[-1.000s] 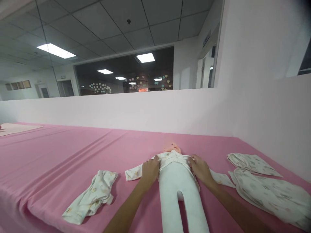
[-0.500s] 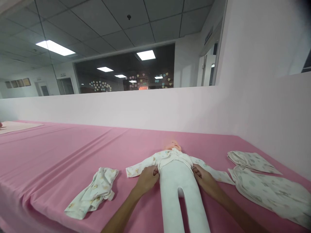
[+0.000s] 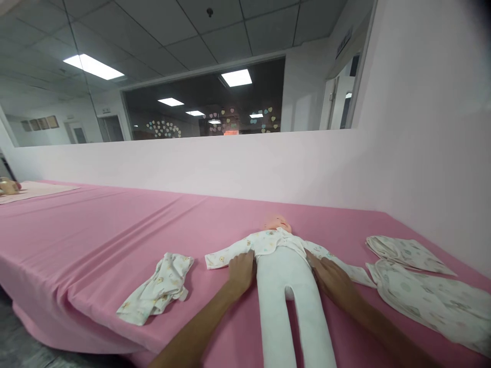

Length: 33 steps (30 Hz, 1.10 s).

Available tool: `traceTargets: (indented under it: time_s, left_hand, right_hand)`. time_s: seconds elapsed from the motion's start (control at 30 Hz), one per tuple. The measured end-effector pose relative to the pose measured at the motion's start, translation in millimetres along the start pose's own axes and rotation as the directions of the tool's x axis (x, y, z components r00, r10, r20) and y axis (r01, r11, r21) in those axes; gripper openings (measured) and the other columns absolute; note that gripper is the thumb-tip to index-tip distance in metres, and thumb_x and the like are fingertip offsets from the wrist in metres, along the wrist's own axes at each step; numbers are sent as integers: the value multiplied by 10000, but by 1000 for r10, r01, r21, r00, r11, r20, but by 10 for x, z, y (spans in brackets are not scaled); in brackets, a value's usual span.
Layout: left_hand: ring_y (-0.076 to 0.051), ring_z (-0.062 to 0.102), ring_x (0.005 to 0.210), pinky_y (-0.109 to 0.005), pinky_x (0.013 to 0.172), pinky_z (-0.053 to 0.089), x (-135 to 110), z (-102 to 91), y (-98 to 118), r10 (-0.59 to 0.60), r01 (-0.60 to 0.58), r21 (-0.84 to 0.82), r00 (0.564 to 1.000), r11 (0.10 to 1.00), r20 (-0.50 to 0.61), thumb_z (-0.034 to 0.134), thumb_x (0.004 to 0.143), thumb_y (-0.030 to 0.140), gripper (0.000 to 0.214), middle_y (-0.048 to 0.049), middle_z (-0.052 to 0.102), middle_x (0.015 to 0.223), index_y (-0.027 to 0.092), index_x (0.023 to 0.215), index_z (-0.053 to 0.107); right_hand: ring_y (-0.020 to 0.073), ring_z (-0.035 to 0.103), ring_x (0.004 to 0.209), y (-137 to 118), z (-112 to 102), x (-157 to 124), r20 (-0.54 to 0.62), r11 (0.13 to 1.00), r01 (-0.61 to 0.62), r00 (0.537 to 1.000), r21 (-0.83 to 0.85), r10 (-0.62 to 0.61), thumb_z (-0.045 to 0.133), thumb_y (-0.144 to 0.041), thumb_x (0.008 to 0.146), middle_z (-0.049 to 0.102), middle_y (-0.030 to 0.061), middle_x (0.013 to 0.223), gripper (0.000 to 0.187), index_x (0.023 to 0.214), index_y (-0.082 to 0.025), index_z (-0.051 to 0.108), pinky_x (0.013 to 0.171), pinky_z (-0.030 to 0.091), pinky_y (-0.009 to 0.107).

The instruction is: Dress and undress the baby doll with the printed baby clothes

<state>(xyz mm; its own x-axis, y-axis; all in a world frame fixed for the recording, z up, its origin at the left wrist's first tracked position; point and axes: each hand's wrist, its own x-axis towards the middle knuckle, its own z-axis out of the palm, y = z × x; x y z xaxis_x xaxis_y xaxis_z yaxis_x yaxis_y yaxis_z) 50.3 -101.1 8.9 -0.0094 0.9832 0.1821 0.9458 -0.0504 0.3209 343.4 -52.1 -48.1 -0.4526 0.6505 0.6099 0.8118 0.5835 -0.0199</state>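
Both hands are lying flat on either side of the baby doll (image 3: 286, 276), which is on its back on the table (image 3: 95, 240), head pointing away from the person. Left hand (image 3: 241, 268) is pressing palm-down against the doll's hip, fingers (image 3: 245, 258) loosely spread and touching the hem of the printed top (image 3: 270, 243); grip open, clasping nothing. Right hand (image 3: 332, 276) is mirroring it on the other hip, fingers extended over the edge of the top's sleeve; grip also open, flat.

Step in hand, as a judgement: smoothing or tugging the top's lower edge down over the white leggings (image 3: 289, 306) at the waist. Next move probably calls for pinching the hem at both sides evenly so the fabric is not bunching.

Left of the left grip, well apart, a crumpled printed garment (image 3: 159, 289) is lying. Right of the right grip, near, a spread printed garment (image 3: 429, 299) is lying, with a folded piece (image 3: 406, 253) just beyond it.

Beyond the grips the doll's head (image 3: 278, 223) is resting near the back wall. Table is covered in a pink sheet, wrinkled toward the left. Far left, a pale cloth (image 3: 38, 190) is lying on it. Behind, a pale pink partition wall (image 3: 230, 163), a dark window (image 3: 207, 110) with heart stickers, ceiling light panels.
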Motion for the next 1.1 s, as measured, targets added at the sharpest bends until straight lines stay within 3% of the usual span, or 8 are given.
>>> traceTargets:
  time_s: [0.1, 0.27, 0.4, 0.5, 0.57, 0.77, 0.97, 1.1]
  left_hand:
    - [-253, 580, 821, -331, 671, 381, 12, -40, -44, -11, 13, -73, 1000, 997, 20, 370, 833, 142, 140, -97, 627, 866, 181, 835, 505]
    - [-163, 574, 749, -240, 579, 405, -49, -125, -194, 102, -53, -295, 983, 954, 151, 423, 806, 190, 56, -35, 634, 877, 193, 811, 479]
    - [-131, 546, 637, -224, 510, 390, -46, -129, -252, 165, -68, -380, 959, 923, 229, 497, 787, 251, 93, -19, 632, 827, 186, 854, 490]
    - [-135, 505, 628, -240, 523, 358, -25, -89, -200, 177, -106, -337, 966, 935, 187, 508, 793, 275, 105, -15, 610, 771, 185, 762, 464]
    - [-148, 509, 660, -255, 571, 354, -24, -55, -146, 185, -143, -274, 974, 951, 134, 485, 796, 226, 81, -18, 609, 768, 186, 733, 453]
    - [-254, 589, 803, -327, 679, 371, -45, 26, -56, 166, -165, -21, 984, 986, 60, 450, 798, 125, 116, -104, 649, 906, 180, 864, 528]
    - [-289, 607, 857, -352, 703, 383, -15, 5, -61, 104, -115, 167, 992, 979, 73, 436, 765, 22, 268, -129, 650, 897, 163, 962, 550]
    - [-265, 605, 874, -346, 711, 382, -4, -16, -113, 58, -66, 208, 997, 976, 45, 357, 812, 14, 324, -121, 646, 918, 164, 1033, 541]
  right_hand:
    - [260, 593, 866, 34, 40, 24, 18, 996, 27, 1000, -86, -26, 308, -91, 846, 664, 104, 942, 593, 1429, -181, 370, 784, 462, 395]
    - [277, 573, 951, 68, -50, 33, 23, 985, -169, 985, 34, 168, 429, -406, 892, 639, 115, 1020, 386, 1178, -174, 547, 843, 435, 411]
    - [257, 572, 891, 53, -184, 30, 232, 928, -317, 934, 195, 271, 473, -489, 841, 642, 87, 927, 325, 898, -197, 602, 792, 430, 369]
    - [249, 574, 876, -23, -266, 21, 407, 892, -353, 886, 284, 221, 477, -457, 816, 644, 72, 900, 292, 851, -203, 617, 757, 432, 345]
    - [254, 570, 906, -92, -295, 14, 445, 883, -348, 876, 315, 186, 498, -430, 789, 646, 72, 924, 271, 865, -203, 624, 754, 434, 338]
    - [233, 559, 792, -195, -197, -7, 339, 947, -170, 938, 273, 71, 431, -261, 798, 643, 54, 825, 174, 779, -217, 599, 714, 414, 339]
    - [237, 501, 814, -92, -75, -29, 154, 999, 35, 987, 14, -37, 367, -128, 831, 616, 87, 855, 226, 814, -196, 581, 716, 356, 350]
    - [244, 487, 794, -37, -72, -12, 95, 991, 26, 995, -134, -13, 373, -202, 888, 616, 82, 843, 223, 828, -202, 587, 706, 328, 356]
